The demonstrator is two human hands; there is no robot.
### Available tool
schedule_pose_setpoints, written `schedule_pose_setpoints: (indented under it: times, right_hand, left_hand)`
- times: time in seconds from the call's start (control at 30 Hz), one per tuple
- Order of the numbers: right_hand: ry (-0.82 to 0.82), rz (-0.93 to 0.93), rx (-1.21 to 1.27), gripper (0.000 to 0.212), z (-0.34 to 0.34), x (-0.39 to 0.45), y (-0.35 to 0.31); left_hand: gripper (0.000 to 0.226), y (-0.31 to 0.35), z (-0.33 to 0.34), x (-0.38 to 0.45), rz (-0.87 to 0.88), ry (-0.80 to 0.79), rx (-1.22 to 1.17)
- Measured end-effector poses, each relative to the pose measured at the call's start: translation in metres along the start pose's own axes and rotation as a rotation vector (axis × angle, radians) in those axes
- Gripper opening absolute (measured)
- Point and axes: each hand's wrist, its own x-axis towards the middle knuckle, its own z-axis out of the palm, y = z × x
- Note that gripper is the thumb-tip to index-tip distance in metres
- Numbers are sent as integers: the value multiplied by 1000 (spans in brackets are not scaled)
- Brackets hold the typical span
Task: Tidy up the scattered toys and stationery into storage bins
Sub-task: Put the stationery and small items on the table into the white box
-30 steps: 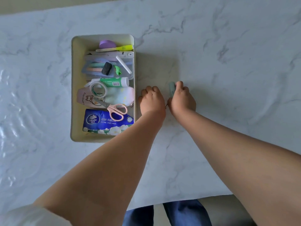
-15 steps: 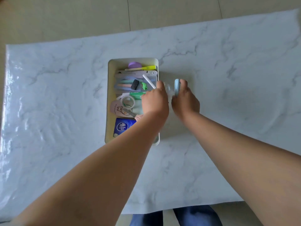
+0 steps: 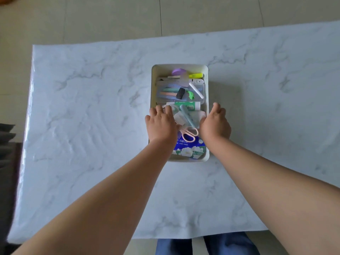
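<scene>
**Both hands at the bin, mid-frame**

Starting at the bottom edge, I see blue trouser legs (image 3: pixel 207 244) just under the near edge of the marble table (image 3: pixel 92 126). Both forearms run up from the lower corners over bare tabletop, wide open on either side.

At centre frame, the left hand (image 3: pixel 161 124) lies over the bin's left wall, fingers fairly straight and spread, tips resting on the contents; I see nothing gripped. The right hand (image 3: pixel 215 124) sits at the bin's right wall, fingers relaxed and reaching along the rim, holding nothing that I can make out.

The storage bin (image 3: pixel 207 85) stands upright in the middle of the frame, well clear of every table edge. Inside, nearest me, a blue tissue pack (image 3: pixel 191 148), then pink scissors (image 3: pixel 189 134), a pale blue pen-like piece (image 3: pixel 187 116) lying diagonally, a green-labelled tube (image 3: pixel 187 105), a clear case (image 3: pixel 171 89) of stationery, and a yellow highlighter (image 3: pixel 196 75) beside a purple disc (image 3: pixel 178 71) at the far wall.

Beyond the table's far edge, beige floor tiles (image 3: pixel 110 19) fill the top of the frame.
</scene>
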Motion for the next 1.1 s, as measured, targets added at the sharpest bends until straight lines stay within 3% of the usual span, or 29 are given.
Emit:
schedule_pose_setpoints:
  times: [0.1, 0.33, 0.47, 0.63, 0.7, 0.87, 0.97, 1.1]
  right_hand:
    - [-99, 78, -58, 29, 9, 2, 0]
    - [-192, 91, -14, 31, 17, 2, -41]
    - [-262, 105, 140, 31, 32, -3, -75]
    - [-544, 173, 430, 27, 51, -10, -121]
    - [-593, 142, 427, 33, 61, -14, -150]
    - [-541, 33, 353, 34, 77, -30, -205]
    - [-554, 141, 532, 17, 89, -32, -243]
    - [-600, 268, 789, 17, 130, -46, -314]
  left_hand:
    - [52, -3, 3, -5, 29, -14, -14]
    - [53, -34, -9, 2, 34, 38, -1]
    - [53, -53, -20, 5, 0, 22, 19]
    - [45, -82, -23, 9, -10, -38, 61]
    - [42, -106, -23, 17, -44, -51, 68]
    - [51, -155, -25, 35, -109, -242, 120]
    - [46, -190, -33, 53, -81, -263, 161]
    - [47, -262, -39, 75, -77, -236, 186]
